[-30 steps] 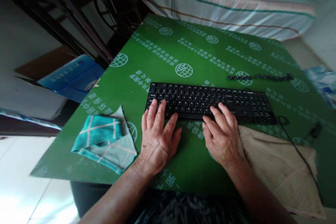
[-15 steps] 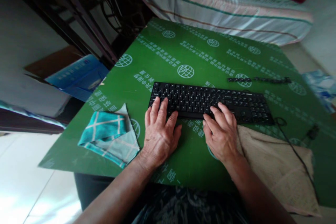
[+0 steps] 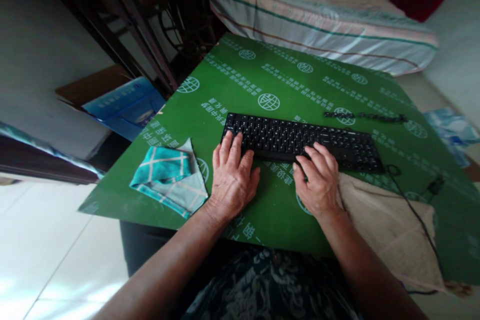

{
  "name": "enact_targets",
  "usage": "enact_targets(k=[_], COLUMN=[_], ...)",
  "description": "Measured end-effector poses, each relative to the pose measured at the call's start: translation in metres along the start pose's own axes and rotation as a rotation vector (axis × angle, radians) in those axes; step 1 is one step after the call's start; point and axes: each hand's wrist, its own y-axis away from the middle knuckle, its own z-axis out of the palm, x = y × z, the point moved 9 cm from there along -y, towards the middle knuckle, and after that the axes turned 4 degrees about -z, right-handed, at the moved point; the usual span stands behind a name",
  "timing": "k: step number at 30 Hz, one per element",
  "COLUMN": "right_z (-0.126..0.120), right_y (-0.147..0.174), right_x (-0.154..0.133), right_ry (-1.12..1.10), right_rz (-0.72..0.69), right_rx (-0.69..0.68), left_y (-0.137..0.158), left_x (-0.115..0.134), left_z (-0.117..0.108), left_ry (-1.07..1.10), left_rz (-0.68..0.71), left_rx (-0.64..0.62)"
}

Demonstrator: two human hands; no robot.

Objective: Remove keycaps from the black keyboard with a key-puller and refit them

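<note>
A black computer keyboard [image 3: 279, 137] lies on the green printed tabletop [image 3: 240, 90]. On its left end rest the fingertips of my left hand [image 3: 232, 177], palm down with the fingers spread and nothing held. My right hand [image 3: 317, 177] lies palm down at the keyboard's front edge, right of the middle, its fingers apart and the tips on or just over the keys. Small black pieces that look like loose keycaps [image 3: 339, 115] form a row behind the keyboard. The keys under my fingers are hidden.
A teal checked cloth [image 3: 161, 165] lies folded at the left, and a beige cloth [image 3: 390, 230] at the right with the keyboard cable [image 3: 416, 215] across it. Beyond the table stands a bed [image 3: 318, 25]. A blue box [image 3: 120, 105] is beside the left edge.
The camera view has shifted a little, so the table and cloths sit slightly differently in the picture. Both hands stay at the keyboard, with only slight finger movement.
</note>
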Motion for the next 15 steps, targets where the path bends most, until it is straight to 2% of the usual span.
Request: enact_targets(k=[15], right_z=[0.0019], right_y=[-0.0015], right_x=[-0.0076], right_ry=[-0.047], right_rz=[-0.063], right_rx=[-0.01], left_y=[0.0002], left_x=[0.0022], left_z=[0.0025], left_ry=[0.028], left_rz=[0.016], left_rx=[-0.029])
